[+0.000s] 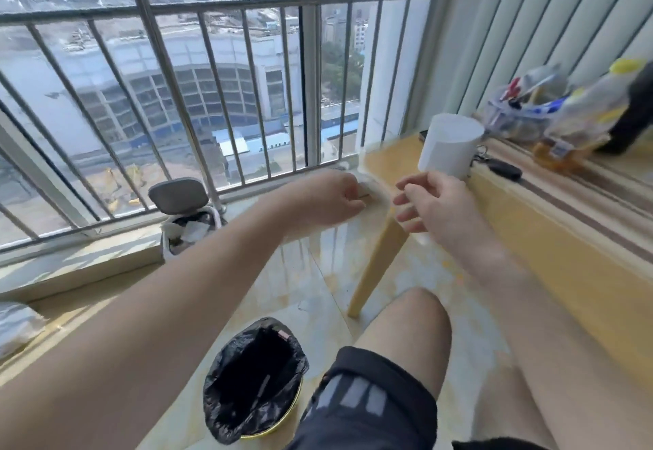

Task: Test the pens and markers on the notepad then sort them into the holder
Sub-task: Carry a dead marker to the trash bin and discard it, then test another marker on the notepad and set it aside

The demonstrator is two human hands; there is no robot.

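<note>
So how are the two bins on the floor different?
The near bin is lined in black, and the far bin by the railing is lined in white. The far bin has a grey lid tipped up behind it, while the near bin shows no lid. The near bin has a yellow rim, but the far bin looks white. Both stand open on the floor.

left grip (327,198): fingers curled at the tabletop (530,216) corner; blur hides whether they hold anything
right grip (429,202): near it, fingers loose and apart, holding nothing
white holder (450,147): upright on the tabletop, just behind the right grip
bin (215,379): black-lined, on the floor beside the knee
</note>
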